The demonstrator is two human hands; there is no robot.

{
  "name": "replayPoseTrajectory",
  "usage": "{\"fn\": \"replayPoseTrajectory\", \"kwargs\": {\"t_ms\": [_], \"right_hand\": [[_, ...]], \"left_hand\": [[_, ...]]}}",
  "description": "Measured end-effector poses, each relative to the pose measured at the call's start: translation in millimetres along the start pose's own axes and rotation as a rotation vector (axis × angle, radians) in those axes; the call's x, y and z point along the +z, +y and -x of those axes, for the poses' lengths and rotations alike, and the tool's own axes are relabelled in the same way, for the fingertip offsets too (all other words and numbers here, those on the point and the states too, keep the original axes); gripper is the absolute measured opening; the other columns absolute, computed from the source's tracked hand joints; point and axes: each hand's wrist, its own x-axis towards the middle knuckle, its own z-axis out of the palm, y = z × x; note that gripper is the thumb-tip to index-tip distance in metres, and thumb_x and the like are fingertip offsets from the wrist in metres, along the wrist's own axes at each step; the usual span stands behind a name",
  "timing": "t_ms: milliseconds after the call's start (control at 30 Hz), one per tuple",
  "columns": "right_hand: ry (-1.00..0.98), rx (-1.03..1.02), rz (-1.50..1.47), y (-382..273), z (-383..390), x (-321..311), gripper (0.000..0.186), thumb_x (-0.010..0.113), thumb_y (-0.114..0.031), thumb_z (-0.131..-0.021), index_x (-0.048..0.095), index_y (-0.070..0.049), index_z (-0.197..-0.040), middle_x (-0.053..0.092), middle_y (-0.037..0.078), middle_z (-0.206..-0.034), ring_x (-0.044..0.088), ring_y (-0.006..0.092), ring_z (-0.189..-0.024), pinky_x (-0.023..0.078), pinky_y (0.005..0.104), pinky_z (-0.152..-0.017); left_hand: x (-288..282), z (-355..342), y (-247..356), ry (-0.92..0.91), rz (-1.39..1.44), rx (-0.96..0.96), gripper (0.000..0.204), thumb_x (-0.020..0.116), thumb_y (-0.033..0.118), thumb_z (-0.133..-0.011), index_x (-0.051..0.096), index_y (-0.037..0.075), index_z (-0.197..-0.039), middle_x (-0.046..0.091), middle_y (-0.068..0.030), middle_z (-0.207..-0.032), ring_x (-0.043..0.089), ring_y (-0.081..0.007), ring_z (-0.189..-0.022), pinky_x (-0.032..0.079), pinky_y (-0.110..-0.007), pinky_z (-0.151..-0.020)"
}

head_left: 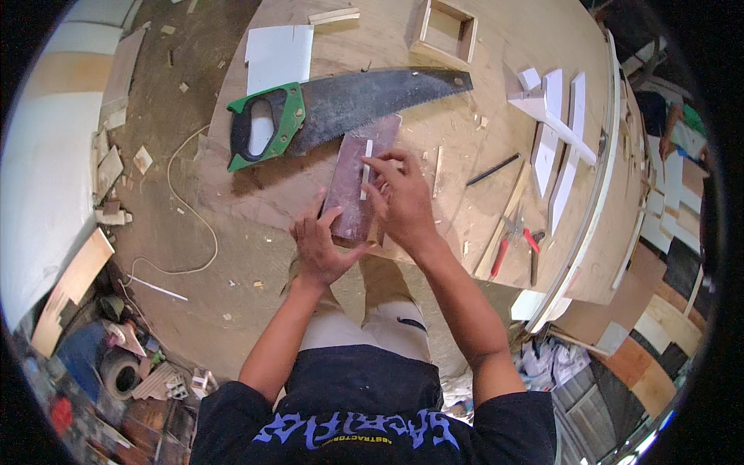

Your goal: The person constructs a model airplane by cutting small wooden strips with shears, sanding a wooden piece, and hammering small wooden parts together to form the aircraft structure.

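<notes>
A flat reddish-brown board [350, 215] lies at the near edge of the worktable, its far end close to the saw blade. On it rests a thin white strip [369, 147], roughly along the board's length. My right hand [403, 203] is over the board, its index finger and thumb at the strip, holding it. At the board's near left corner, my left hand [320, 246] grips the edge, with fingers on the left side and thumb by the near end. A handsaw [364, 99] with a green and black handle lies just beyond the board.
The worktable [465, 194] also bears a white sheet [280, 56], an open wooden box [445, 35], white cut pieces [548, 132], a dark pencil-like stick [494, 170] and red-handled pliers [514, 232]. A pale cord [215, 240] and scraps lie on the floor at left.
</notes>
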Motion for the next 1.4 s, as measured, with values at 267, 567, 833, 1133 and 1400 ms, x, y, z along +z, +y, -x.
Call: {"fn": "replayPoseTrajectory", "kwargs": {"t_ms": [267, 567, 833, 1133, 1400], "right_hand": [[0.097, 0.148, 0.122, -9.8, 2.9, 25.4, 0.038, 0.081, -0.006, -0.081, 0.074, -0.004, -0.118, 0.062, 0.018, -0.123, 0.071, 0.0339, -0.095, 0.059, 0.0404, -0.083], [-0.067, -0.095, 0.244, -8.7, 0.6, 0.2, 0.069, 0.090, -0.005, -0.069, 0.068, -0.008, -0.135, 0.054, 0.015, -0.151, 0.069, 0.0338, -0.109, 0.059, 0.0408, -0.097], [-0.126, -0.184, 0.296, -1.3, -1.0, -6.4, 0.069, 0.091, -0.014, -0.072, 0.067, -0.011, -0.136, 0.051, 0.011, -0.154, 0.061, 0.0338, -0.120, 0.052, 0.0429, -0.105], [-0.020, -0.292, 0.242, 17.6, -15.8, -7.3, 0.064, 0.090, -0.022, -0.075, 0.070, -0.013, -0.135, 0.053, 0.010, -0.153, 0.057, 0.0333, -0.122, 0.050, 0.0430, -0.104], [0.018, -0.303, 0.361, 19.7, -7.6, 2.3, 0.060, 0.088, -0.029, -0.078, 0.071, -0.012, -0.133, 0.054, 0.011, -0.151, 0.054, 0.0359, -0.126, 0.048, 0.0450, -0.107]], "left_hand": [[-27.1, -21.6, -23.4, -0.181, 0.026, 0.139, 0.101, 0.092, 0.050, -0.068, 0.049, 0.009, -0.149, 0.046, -0.0170, -0.157, 0.050, -0.0346, -0.134, 0.037, -0.048, -0.107], [-28.5, -32.1, -39.0, -0.131, 0.071, 0.315, 0.090, 0.093, 0.043, -0.069, 0.056, 0.008, -0.143, 0.052, -0.0125, -0.155, 0.059, -0.0294, -0.127, 0.040, -0.044, -0.105], [-26.8, -31.3, -41.2, -0.135, 0.074, 0.292, 0.092, 0.093, 0.045, -0.069, 0.056, 0.007, -0.144, 0.054, -0.0145, -0.155, 0.059, -0.0313, -0.129, 0.042, -0.045, -0.108], [-22.0, -28.9, -41.8, -0.129, 0.055, 0.306, 0.092, 0.093, 0.045, -0.069, 0.055, 0.009, -0.144, 0.052, -0.0143, -0.156, 0.058, -0.0313, -0.132, 0.042, -0.046, -0.108], [-22.7, -23.3, -41.4, -0.108, 0.022, 0.312, 0.093, 0.092, 0.049, -0.069, 0.054, 0.009, -0.144, 0.052, -0.0144, -0.155, 0.056, -0.0320, -0.133, 0.040, -0.047, -0.109]]}}
